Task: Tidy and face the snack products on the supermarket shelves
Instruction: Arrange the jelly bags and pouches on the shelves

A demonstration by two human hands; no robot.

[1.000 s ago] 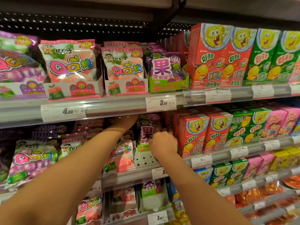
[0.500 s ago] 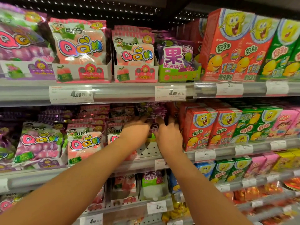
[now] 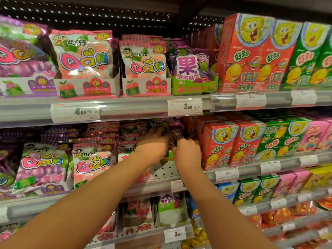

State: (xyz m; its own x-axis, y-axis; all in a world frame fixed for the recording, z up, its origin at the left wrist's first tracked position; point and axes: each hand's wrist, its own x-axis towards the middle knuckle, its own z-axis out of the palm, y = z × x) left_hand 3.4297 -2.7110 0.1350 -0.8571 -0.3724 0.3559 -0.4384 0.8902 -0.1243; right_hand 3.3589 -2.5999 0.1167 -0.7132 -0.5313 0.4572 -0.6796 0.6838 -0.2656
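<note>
Shelves (image 3: 125,112) span the frame, stocked with candy bags on the left and red and green cartoon boxes (image 3: 251,54) on the right. Centre frame, middle shelf: purple snack bags (image 3: 172,131) stand far back, under the upper shelf rail. Left hand (image 3: 152,145) and right hand (image 3: 187,153) both reach in; each grip curls onto these bags.
</note>
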